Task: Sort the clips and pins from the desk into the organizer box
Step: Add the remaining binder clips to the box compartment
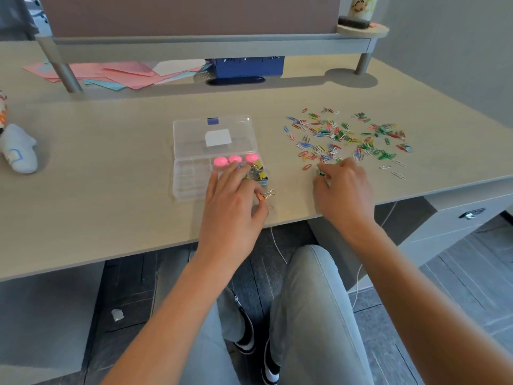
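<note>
Sitting at a pale wood-grain counter [111, 151], with a clear plastic organizer box [194, 173] lying open near its front edge, lid [213, 137] folded back. Showing three round pink pins [235, 160] along the box's rear row and a heap of yellow and blue binder clips [256, 170] in the right-hand compartment; remaining compartments appearing unfilled. Hovering over the box's near right corner, left hand [236, 207] with forefingers reaching toward the binder-clip compartment while pinching a small orange binder clip with wire handles [268, 195] between thumb and finger, grip narrow and occupied. Reaching to the near edge of a scatter of small multicoloured wire paper clips [344, 137] spread well to the right of the box, right hand [344, 190] with fingertips [324, 169] curled down onto the counter, apparently pinching a small green item [321, 173]; identity of that item too small to confirm. Judging the paper clips as very light, thin, smooth and prone to sliding or tangling, so best taken by pinching at a loop end or by sweeping several together against the counter. Judging the binder clip as stiff and springy, best held by its body or folded handles. Remaining largely unsorted, most of the scatter.
</note>
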A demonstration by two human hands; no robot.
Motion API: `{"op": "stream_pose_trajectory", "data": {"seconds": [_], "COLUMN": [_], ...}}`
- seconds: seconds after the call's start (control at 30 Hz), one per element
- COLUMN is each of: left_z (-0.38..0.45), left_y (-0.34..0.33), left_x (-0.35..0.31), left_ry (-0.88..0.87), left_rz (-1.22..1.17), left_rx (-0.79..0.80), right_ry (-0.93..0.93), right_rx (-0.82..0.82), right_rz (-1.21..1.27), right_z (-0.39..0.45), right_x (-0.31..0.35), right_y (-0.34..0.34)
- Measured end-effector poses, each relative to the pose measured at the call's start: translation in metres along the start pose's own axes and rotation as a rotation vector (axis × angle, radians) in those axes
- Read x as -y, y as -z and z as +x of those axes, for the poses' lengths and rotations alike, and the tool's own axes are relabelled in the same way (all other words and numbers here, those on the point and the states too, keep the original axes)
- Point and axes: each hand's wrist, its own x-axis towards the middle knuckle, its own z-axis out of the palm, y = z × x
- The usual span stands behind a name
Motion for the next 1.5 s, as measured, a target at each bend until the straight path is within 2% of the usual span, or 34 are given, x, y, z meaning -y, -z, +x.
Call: {"op": "stream_pose_trajectory", "data": {"seconds": [0.17, 0.33, 0.5, 0.7, 0.87, 1.07, 1.23, 1.5], "left_z": [0.003, 0.006, 0.012, 0.02, 0.023, 0.025, 0.011, -0.002], "left_y": [0.001, 0.016, 0.029, 0.032, 0.036, 0.037, 0.033, 0.029], "left_x": [0.007, 0.024, 0.038, 0.045, 0.043, 0.041, 0.04, 0.043], "left_ry": [0.016, 0.051, 0.093, 0.16, 0.208, 0.249, 0.195, 0.167], "left_rz": [-0.002, 0.016, 0.032, 0.092, 0.127, 0.12, 0.164, 0.306], "left_rx": [-0.028, -0.109, -0.163, -0.081, -0.011, -0.002, -0.066, -0.015], "right_ry": [0.119, 0.288, 0.267, 0.192, 0.17, 0.173, 0.123, 0.078], "right_rx": [0.008, 0.111, 0.177, 0.298, 0.297, 0.259, 0.225, 0.219], "right_rz": [0.095, 0.078, 0.129, 0.258, 0.304, 0.332, 0.491, 0.745], "right_z": [-0.01, -0.02, -0.019, -0.014, -0.016, -0.016, -0.014, -0.007], "right_x": [0.008, 0.022, 0.031, 0.037, 0.038, 0.038, 0.046, 0.073], "right_y": [-0.001, 0.0, 0.002, 0.007, 0.007, 0.007, 0.01, 0.014]}}
